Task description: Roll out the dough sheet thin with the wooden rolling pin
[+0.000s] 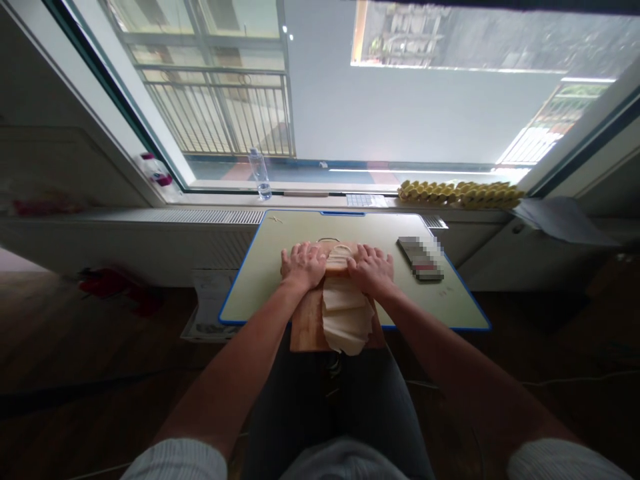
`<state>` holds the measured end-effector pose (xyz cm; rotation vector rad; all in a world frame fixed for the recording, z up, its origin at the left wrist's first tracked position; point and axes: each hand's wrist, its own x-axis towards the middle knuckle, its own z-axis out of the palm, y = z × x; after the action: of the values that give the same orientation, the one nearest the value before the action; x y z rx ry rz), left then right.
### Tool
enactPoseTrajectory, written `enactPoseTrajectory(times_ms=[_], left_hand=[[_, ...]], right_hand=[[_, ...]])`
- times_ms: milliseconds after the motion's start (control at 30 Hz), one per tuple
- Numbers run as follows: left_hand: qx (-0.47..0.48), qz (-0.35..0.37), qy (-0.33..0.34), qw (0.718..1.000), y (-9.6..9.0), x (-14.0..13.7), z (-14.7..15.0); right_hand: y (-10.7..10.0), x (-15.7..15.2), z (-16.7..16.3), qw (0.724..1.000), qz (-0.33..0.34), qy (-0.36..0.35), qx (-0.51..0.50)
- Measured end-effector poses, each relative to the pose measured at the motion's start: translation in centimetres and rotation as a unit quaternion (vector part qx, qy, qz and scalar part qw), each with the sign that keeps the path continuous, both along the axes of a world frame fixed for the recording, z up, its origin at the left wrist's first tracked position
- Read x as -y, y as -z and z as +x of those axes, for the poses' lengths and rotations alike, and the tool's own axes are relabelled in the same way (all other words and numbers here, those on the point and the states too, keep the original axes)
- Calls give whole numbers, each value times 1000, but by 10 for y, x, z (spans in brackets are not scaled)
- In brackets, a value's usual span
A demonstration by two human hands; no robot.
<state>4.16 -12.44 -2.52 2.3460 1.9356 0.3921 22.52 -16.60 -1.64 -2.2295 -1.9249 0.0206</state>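
A wooden cutting board (306, 327) lies on the small table, its near end jutting past the table's edge. On it rests a long, pale sheet of dough (347, 320), with a ragged end hanging toward my lap. Across the dough lies a wooden rolling pin (337, 271), only its middle showing between my hands. My left hand (304, 265) is over the pin's left part, fingers curved forward. On the other side, my right hand (373, 268) covers the right part the same way. The dough shows again beyond the pin, in ripples.
The pale table (265, 280) has a blue rim. A phone-like dark object (421, 259), partly pixelated, lies at its right; small scraps (275, 219) sit at the far left. A clear bottle (259, 175) and yellow egg cartons (460, 193) stand along the windowsill.
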Motion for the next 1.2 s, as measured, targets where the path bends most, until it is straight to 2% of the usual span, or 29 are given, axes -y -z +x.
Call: enactPoseTrajectory(times_ms=[167,300,700,967,1133,1200], left_hand=[[-6,5,3,1000,0,14,-2],[-3,3,-3,1000,-1,9,-1],[1,-37,3,999,-7,-44,6],[-14,-3,-35,999,-11,-69,13],[-34,-54,-27,998,-11,-89,16],[-36,-63,-28,997,-11,-96,17]], right_hand=[[3,15,-3,1000,18,-8,5],[1,11,-2,1000,17,-6,7],[-2,-55,14,999,-30,-20,-41],[-5,-88,18,997,-25,-12,-71],[-6,-106,21,993,-76,-8,-88],[-6,-111,22,993,-75,-10,-88]])
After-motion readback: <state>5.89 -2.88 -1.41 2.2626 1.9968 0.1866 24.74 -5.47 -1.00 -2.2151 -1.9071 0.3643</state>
